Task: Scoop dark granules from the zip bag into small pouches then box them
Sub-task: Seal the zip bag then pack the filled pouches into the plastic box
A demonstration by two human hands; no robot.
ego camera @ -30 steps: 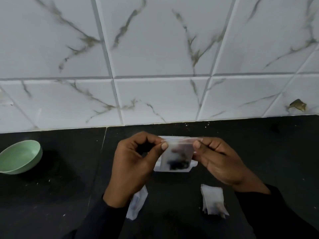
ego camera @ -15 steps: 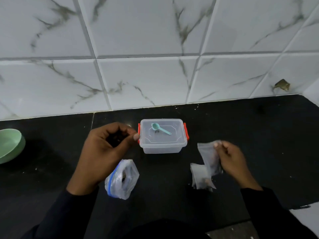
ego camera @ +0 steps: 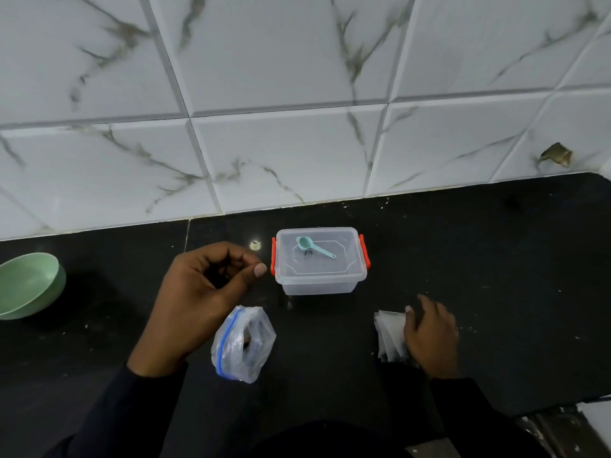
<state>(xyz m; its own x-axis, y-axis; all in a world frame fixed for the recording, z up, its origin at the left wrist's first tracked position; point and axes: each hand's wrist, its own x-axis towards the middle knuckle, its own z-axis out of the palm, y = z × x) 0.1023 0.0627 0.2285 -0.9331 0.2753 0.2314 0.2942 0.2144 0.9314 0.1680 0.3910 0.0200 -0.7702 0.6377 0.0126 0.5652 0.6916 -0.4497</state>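
We see the green bowl (ego camera: 29,285) cut by the left edge; the right hand (ego camera: 433,335) covers part of the pouches (ego camera: 391,335); we cannot tell whether the curled left hand (ego camera: 198,302) holds anything.

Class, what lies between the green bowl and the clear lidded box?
The left hand, fingers curled, over the black counter; the head view shows it.
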